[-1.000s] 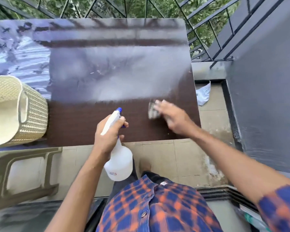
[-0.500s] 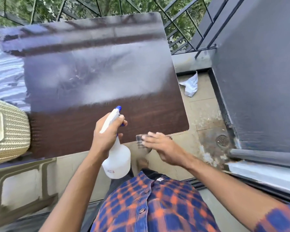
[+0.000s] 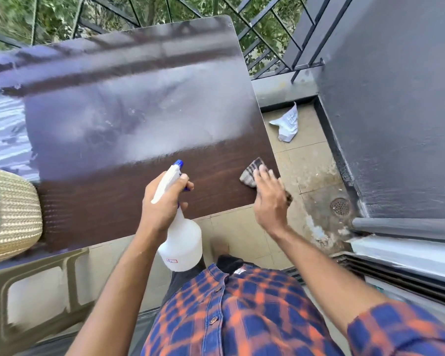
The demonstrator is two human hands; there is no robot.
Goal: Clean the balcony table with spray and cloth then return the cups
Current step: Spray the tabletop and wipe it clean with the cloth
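Checked cloth (image 3: 251, 170) lay under my right grip (image 3: 270, 201), fingers straight, pressing it to the worktop (image 3: 139, 111); my left grip (image 3: 162, 201), just beside, clasped the spray bottle (image 3: 183, 242). Wiping was in hand; next, I judged, a sweep across the haze beyond.

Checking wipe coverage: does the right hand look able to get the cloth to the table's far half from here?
Probably yes. The right hand presses the cloth at the near right corner of the table, and nothing stands between it and the far half. The far edge may need a lean.
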